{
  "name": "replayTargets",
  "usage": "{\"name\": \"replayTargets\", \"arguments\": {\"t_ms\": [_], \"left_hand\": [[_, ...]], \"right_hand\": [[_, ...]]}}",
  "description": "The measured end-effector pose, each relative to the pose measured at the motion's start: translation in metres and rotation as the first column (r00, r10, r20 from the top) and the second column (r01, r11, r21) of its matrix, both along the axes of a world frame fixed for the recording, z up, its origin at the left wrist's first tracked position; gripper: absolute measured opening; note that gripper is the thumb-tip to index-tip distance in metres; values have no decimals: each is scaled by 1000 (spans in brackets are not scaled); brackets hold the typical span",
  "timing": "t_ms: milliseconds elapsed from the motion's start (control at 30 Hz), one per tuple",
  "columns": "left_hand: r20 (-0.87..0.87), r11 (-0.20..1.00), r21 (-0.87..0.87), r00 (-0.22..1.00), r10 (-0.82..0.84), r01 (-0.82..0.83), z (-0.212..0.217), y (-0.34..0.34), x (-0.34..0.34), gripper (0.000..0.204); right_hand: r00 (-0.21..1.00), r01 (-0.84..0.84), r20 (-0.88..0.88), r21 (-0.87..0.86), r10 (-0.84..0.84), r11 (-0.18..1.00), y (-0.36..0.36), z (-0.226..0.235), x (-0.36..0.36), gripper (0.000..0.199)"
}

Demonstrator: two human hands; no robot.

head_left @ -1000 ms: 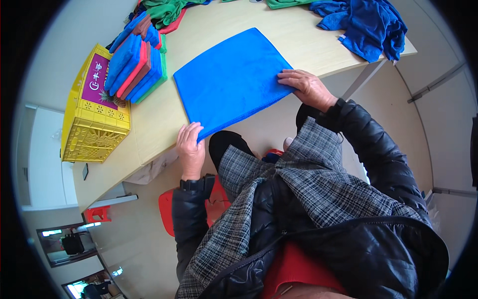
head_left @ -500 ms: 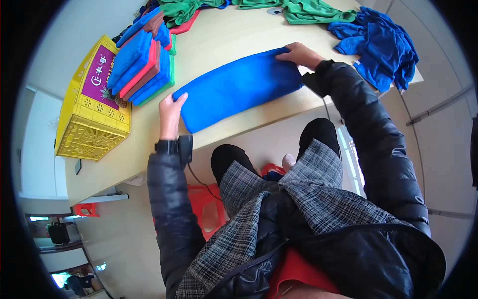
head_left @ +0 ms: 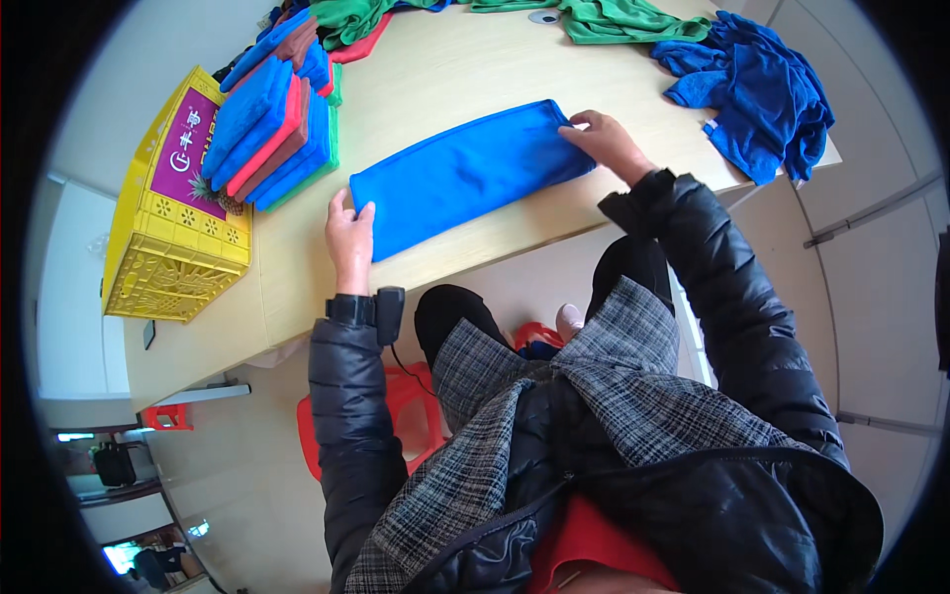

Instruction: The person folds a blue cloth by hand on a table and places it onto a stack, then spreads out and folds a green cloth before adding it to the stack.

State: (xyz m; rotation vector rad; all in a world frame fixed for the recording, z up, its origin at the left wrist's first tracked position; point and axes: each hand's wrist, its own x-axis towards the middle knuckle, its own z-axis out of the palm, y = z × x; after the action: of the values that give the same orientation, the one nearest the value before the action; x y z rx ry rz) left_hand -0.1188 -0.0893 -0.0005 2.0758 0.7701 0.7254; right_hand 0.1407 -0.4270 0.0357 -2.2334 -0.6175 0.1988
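On the pale table, near its front edge: blue cloth, folded to a strip. Left hand at one end, thumb and fingers parted; right hand at the other, grip unclear. Step, I judge: squaring the fold. Next move calls for matched edges. Folded stack and yellow crate limit room leftward; blue heap lies right, well apart.
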Motion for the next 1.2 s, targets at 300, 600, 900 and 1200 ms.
{"name": "replayTargets", "arguments": {"t_ms": [300,600,900,1200], "left_hand": [[-11,895,419,985,172,-152,3,-50,-12,45],[-104,832,550,982,159,-77,8,-65,-22,48],[-217,838,540,948,232,-82,17,-72,-27,52],[-138,576,792,978,-154,203,44,-116,-15,30]], "right_hand": [[948,183,232,160,-217,970,-9,-10,-71,33],[879,184,412,169,-239,968,-42,-21,-96,32],[827,179,535,46,-176,983,-49,-21,-94,26],[748,-305,651,158,133,939,23,16,-161,36]]}}
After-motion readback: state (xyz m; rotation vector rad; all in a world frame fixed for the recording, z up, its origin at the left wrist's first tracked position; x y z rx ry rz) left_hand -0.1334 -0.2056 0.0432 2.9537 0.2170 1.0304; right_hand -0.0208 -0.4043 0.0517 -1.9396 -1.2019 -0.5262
